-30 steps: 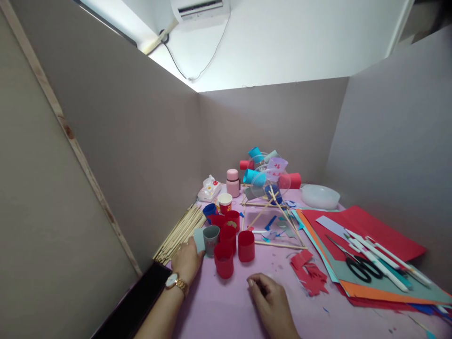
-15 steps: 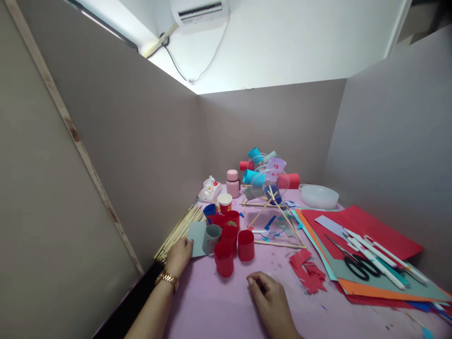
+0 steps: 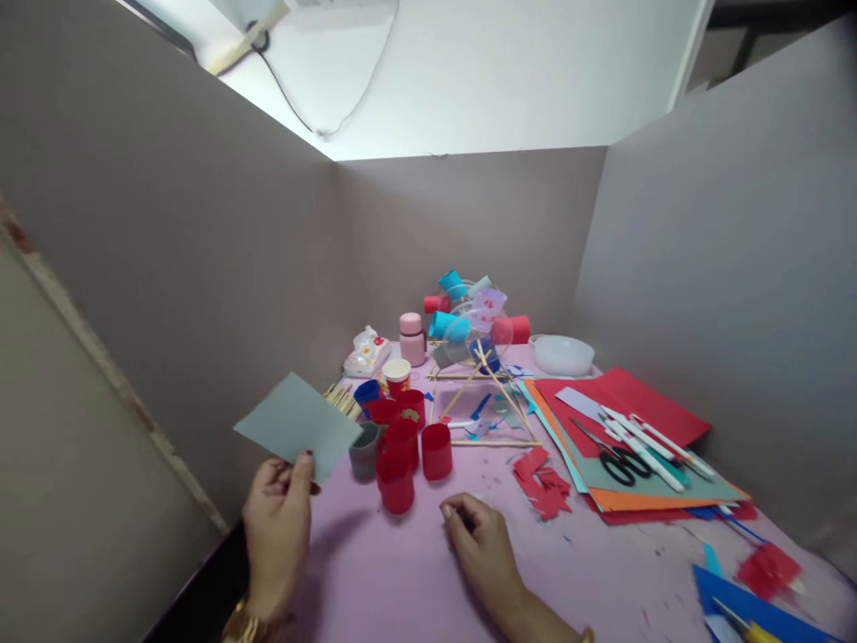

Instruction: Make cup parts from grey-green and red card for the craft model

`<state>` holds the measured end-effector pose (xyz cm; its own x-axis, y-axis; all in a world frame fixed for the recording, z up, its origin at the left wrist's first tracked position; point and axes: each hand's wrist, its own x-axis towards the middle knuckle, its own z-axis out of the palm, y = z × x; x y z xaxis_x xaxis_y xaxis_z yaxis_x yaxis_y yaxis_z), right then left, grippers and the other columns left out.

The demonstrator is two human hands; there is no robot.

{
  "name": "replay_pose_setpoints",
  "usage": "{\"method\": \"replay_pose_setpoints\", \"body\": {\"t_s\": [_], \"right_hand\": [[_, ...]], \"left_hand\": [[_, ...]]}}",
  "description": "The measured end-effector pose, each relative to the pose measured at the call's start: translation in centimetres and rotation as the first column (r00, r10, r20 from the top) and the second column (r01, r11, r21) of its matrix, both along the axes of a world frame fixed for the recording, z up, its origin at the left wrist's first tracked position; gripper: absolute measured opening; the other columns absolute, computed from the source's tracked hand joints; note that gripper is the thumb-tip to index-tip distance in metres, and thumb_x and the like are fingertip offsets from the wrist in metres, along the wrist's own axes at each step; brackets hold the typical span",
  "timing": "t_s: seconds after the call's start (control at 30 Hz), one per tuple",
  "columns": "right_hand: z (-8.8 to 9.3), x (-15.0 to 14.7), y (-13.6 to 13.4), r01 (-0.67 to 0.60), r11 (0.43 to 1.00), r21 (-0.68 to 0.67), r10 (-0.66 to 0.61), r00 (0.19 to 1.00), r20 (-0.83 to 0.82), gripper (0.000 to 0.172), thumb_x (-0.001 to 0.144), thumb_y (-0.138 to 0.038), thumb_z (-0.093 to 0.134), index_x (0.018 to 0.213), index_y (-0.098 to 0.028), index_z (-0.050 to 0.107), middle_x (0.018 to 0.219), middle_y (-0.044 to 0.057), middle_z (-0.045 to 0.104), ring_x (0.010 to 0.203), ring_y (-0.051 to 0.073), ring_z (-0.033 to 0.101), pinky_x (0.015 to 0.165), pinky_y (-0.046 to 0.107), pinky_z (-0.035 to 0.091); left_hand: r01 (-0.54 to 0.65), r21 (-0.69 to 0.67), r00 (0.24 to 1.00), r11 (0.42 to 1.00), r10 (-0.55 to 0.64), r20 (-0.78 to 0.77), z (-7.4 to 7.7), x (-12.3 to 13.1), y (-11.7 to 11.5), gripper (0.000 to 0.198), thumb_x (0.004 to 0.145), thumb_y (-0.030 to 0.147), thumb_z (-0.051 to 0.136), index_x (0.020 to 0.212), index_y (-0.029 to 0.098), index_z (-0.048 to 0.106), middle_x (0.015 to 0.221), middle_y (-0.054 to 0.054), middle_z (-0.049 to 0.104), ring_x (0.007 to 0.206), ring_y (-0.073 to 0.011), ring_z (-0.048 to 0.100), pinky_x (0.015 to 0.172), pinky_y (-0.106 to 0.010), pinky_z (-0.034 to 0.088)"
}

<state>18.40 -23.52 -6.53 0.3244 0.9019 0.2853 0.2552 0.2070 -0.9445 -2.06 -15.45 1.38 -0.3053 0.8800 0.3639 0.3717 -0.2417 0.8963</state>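
Left hand (image 3: 276, 527): thumb and fingers pinching the near edge of a grey paper sheet (image 3: 295, 424). Sheet is tilted, up off the table (image 3: 395, 580), sticking out ahead of those fingertips. Right hand (image 3: 482, 540): fingers loosely curled, low over the table, thumb tip by the index; can't tell if they're fully closed or touching the tabletop.

Just right of my left fingertips and the sheet: grey cup (image 3: 364, 455), then a cluster of red cups (image 3: 395, 482). One separate red cup (image 3: 436, 452) is straight ahead of my right fingers. Past the sheet: bundle of sticks (image 3: 344, 401), partly hidden. Far ahead of my right fingers: stick frame (image 3: 495, 444) with a wheel of coloured tubes (image 3: 487, 308). Near my right fingers, ahead and right: red paper scraps (image 3: 545, 487). Further right: paper stack (image 3: 669, 500) bearing scissors (image 3: 619, 466) and pens (image 3: 646, 454).
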Motion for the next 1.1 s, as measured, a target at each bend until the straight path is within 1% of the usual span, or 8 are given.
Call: {"method": "replay_pose_setpoints", "body": {"t_s": [0.13,0.27,0.4,0.6,0.73,0.87,0.97,1.1], "right_hand": [[1.1,0.3,-0.5,0.005,1.0,0.02,-0.002,0.988,-0.155,0.047,0.092,-0.053,0.035,0.089,-0.015,0.062,0.066,0.001,0.058,0.059,0.015,0.053,0.055,0.023,0.043],[1.6,1.6,-1.9,-0.045,0.999,0.002,0.045,0.974,-0.222,0.043,0.087,-0.056,0.044,0.085,-0.016,0.059,0.068,0.001,0.058,0.06,0.014,0.052,0.054,0.023,0.043],[1.5,4.6,-3.3,-0.1,0.992,-0.082,0.085,0.982,-0.167,0.035,0.081,-0.049,0.056,0.072,-0.015,0.06,0.06,-0.002,0.055,0.052,0.011,0.048,0.049,0.021,0.037],[2.1,8.5,-3.5,-0.056,0.983,-0.174,0.071,0.994,0.083,0.024,0.08,-0.035,0.055,0.069,-0.016,0.066,0.059,0.0,0.061,0.054,0.015,0.054,0.051,0.024,0.039],[1.6,9.6,-2.9,0.142,0.984,-0.108,-0.098,0.937,0.337,0.024,0.078,-0.031,0.058,0.092,-0.016,0.07,0.087,0.011,0.066,0.083,0.028,0.058,0.073,0.04,0.045],[0.4,9.6,-3.0,0.269,0.962,0.042,-0.257,0.841,0.476,0.035,0.085,-0.032,0.048,0.111,-0.013,0.063,0.12,0.018,0.052,0.115,0.032,0.044,0.098,0.049,0.034],[-0.3,8.6,-3.5,0.25,0.967,0.051,-0.238,0.812,0.532,0.032,0.088,-0.03,0.045,0.108,-0.013,0.063,0.12,0.018,0.052,0.117,0.031,0.044,0.1,0.049,0.035],[-0.5,7.0,-4.1,0.131,0.991,-0.022,-0.091,0.792,0.603,0.031,0.087,-0.03,0.052,0.11,-0.013,0.065,0.12,0.018,0.057,0.113,0.031,0.049,0.096,0.049,0.04]], "left_hand": [[0.385,-0.162,0.917,0.908,-0.357,0.181,-2.8,4.9,-4.8,0.043,0.062,0.061,0.066,0.076,0.021,0.056,0.056,0.003,0.055,0.051,-0.0179,0.055,0.051,-0.029,0.048],[0.629,-0.246,0.768,0.737,-0.539,0.346,-5.6,8.0,-8.0,0.049,0.064,0.063,0.065,0.086,0.02,0.059,0.065,-0.002,0.063,0.059,-0.0198,0.059,0.054,-0.03,0.049],[0.723,-0.308,0.687,0.619,-0.598,0.412,-6.5,8.7,-8.1,0.048,0.061,0.066,0.067,0.071,0.02,0.057,0.063,-0.003,0.063,0.058,-0.0173,0.058,0.052,-0.026,0.045],[0.727,-0.371,0.684,0.577,-0.651,0.328,-7.2,9.0,-8.2,0.054,0.066,0.074,0.054,0.064,0.02,0.054,0.06,-0.005,0.063,0.048,-0.0151,0.055,0.045,-0.025,0.041],[0.628,-0.312,0.762,0.713,-0.645,0.06,-6.1,7.6,-8.1,0.04,0.079,0.059,0.049,0.065,0.022,0.052,0.057,-0.002,0.059,0.052,-0.0173,0.054,0.051,-0.028,0.044],[0.366,-0.091,0.883,0.926,-0.376,-0.279,-2.7,4.1,-3.9,0.029,0.086,0.046,0.044,0.094,0.021,0.056,0.096,-0.007,0.062,0.082,-0.0224,0.057,0.073,-0.034,0.045],[0.304,0.031,0.826,0.952,-0.247,-0.507,-0.7,1.8,0.8,0.026,0.086,0.035,0.049,0.104,0.018,0.057,0.118,-0.012,0.054,0.115,-0.0284,0.044,0.098,-0.047,0.033],[0.36,0.03,0.69,0.933,-0.244,-0.681,0.1,0.0,4.7,0.018,0.083,0.034,0.059,0.089,0.016,0.062,0.109,-0.007,0.06,0.108,-0.0263,0.051,0.094,-0.05,0.037]]}}
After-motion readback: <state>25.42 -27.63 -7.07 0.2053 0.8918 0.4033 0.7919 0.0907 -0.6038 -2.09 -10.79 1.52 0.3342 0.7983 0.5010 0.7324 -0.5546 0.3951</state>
